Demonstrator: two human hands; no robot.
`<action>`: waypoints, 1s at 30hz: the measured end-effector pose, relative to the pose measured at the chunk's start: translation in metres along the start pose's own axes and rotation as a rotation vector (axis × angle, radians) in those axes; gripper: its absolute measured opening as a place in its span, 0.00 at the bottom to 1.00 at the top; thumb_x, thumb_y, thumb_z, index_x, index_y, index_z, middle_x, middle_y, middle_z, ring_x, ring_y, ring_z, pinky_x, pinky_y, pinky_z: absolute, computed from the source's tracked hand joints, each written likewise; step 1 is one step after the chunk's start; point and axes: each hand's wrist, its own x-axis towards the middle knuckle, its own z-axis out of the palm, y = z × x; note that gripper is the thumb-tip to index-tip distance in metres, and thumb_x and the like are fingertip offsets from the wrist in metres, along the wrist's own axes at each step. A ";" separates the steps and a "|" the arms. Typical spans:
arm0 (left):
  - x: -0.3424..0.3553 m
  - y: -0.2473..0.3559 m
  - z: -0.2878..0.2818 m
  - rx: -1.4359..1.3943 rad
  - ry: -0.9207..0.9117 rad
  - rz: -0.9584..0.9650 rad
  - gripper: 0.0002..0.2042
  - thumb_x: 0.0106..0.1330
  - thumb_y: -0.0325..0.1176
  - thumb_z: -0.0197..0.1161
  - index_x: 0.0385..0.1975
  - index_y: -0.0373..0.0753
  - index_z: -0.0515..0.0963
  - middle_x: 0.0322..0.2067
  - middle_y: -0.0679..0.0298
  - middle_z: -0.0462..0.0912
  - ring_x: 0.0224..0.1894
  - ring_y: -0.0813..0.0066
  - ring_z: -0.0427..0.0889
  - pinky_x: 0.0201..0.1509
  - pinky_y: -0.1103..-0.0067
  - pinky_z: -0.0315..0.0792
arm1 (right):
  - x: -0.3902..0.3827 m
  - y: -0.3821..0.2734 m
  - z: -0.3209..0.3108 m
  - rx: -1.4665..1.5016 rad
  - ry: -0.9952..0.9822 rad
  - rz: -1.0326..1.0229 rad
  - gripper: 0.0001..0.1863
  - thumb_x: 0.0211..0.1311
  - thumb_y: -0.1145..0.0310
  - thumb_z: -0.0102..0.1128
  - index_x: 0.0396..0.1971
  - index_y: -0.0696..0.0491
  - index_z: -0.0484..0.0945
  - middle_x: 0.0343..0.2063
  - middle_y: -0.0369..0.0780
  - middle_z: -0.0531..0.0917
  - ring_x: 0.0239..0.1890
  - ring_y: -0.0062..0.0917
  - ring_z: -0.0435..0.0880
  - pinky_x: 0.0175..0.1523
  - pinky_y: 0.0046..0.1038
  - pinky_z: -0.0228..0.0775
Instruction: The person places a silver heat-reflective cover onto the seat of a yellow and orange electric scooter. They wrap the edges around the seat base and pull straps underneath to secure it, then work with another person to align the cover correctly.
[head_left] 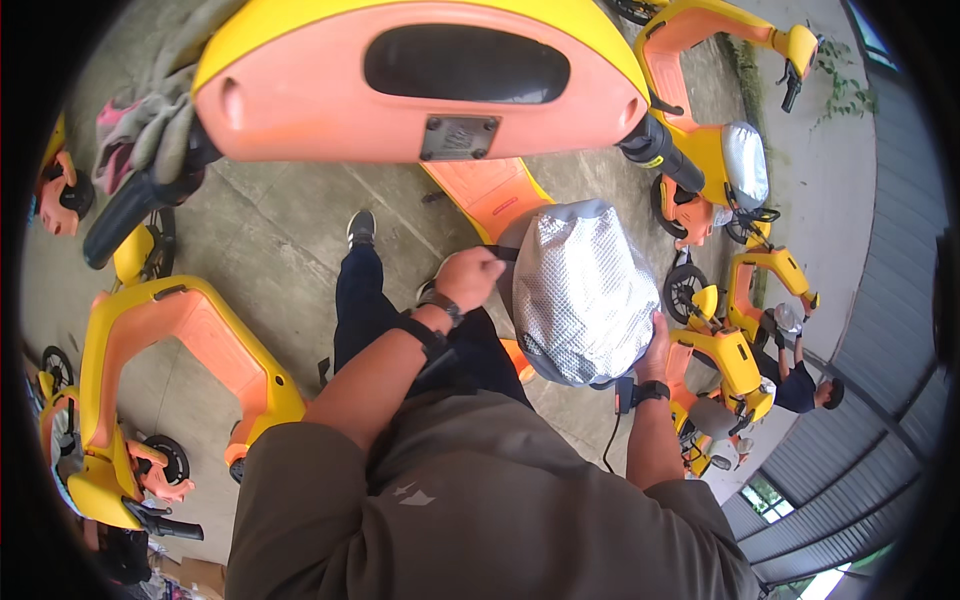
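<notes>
A silver quilted seat cover (580,290) with a grey edge sits over the seat of the yellow and orange scooter in front of me. My left hand (470,278) is closed at the cover's left side, its fingertips pinching a short black strap (503,254). On the opposite side my right hand (655,350) grips the cover's edge; some of its fingers are hidden beneath. Ahead of me are the scooter's orange front panel (300,110) and its two black handlebar grips. Grey and pink work gloves (160,135) rest on the left grip.
More yellow and orange scooters stand around: one frame (190,300) at left, another with a silver-covered seat (745,165) at far right. Another person (800,385) works by a scooter at right, near a corrugated metal wall (880,320). The floor (270,230) is concrete.
</notes>
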 end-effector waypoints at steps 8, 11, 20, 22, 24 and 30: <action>0.020 -0.033 0.044 -0.086 0.166 -0.112 0.19 0.57 0.40 0.60 0.45 0.35 0.72 0.42 0.49 0.76 0.45 0.54 0.75 0.46 0.70 0.69 | 0.034 0.008 -0.033 -0.498 0.081 0.047 0.18 0.57 0.64 0.43 0.42 0.60 0.73 0.39 0.40 0.77 0.41 0.26 0.75 0.49 0.25 0.64; 0.042 -0.033 0.055 -0.033 0.183 -0.059 0.25 0.60 0.45 0.57 0.50 0.32 0.69 0.46 0.47 0.75 0.51 0.55 0.73 0.54 0.73 0.66 | 0.032 0.011 -0.013 -0.583 -0.022 -0.106 0.21 0.57 0.69 0.40 0.48 0.63 0.71 0.42 0.41 0.77 0.42 0.25 0.74 0.49 0.22 0.63; 0.074 -0.001 0.068 0.042 -0.054 -0.162 0.23 0.59 0.46 0.59 0.43 0.31 0.74 0.38 0.51 0.79 0.41 0.64 0.78 0.47 0.76 0.69 | 0.058 0.041 -0.038 -0.406 0.033 -0.038 0.20 0.59 0.66 0.49 0.50 0.60 0.70 0.28 0.33 0.76 0.26 0.15 0.72 0.31 0.17 0.64; 0.084 -0.003 0.062 0.125 -0.089 -0.126 0.21 0.57 0.44 0.62 0.39 0.31 0.75 0.34 0.53 0.79 0.39 0.66 0.78 0.45 0.76 0.70 | 0.057 0.039 -0.038 -0.306 0.028 0.011 0.18 0.60 0.66 0.49 0.48 0.59 0.71 0.27 0.32 0.75 0.25 0.13 0.70 0.29 0.16 0.63; 0.094 0.014 0.068 0.209 -0.068 -0.029 0.13 0.57 0.35 0.64 0.35 0.31 0.77 0.30 0.63 0.79 0.33 0.80 0.76 0.40 0.81 0.71 | 0.058 0.039 -0.037 -0.211 0.041 0.060 0.17 0.60 0.66 0.49 0.47 0.58 0.72 0.25 0.30 0.74 0.24 0.12 0.69 0.28 0.15 0.61; 0.123 0.063 0.086 0.363 -0.333 0.027 0.11 0.52 0.35 0.66 0.31 0.36 0.79 0.30 0.57 0.79 0.30 0.63 0.79 0.36 0.74 0.72 | 0.054 0.044 -0.040 -0.114 0.080 0.041 0.11 0.62 0.69 0.49 0.40 0.57 0.75 0.25 0.27 0.74 0.23 0.09 0.67 0.26 0.13 0.57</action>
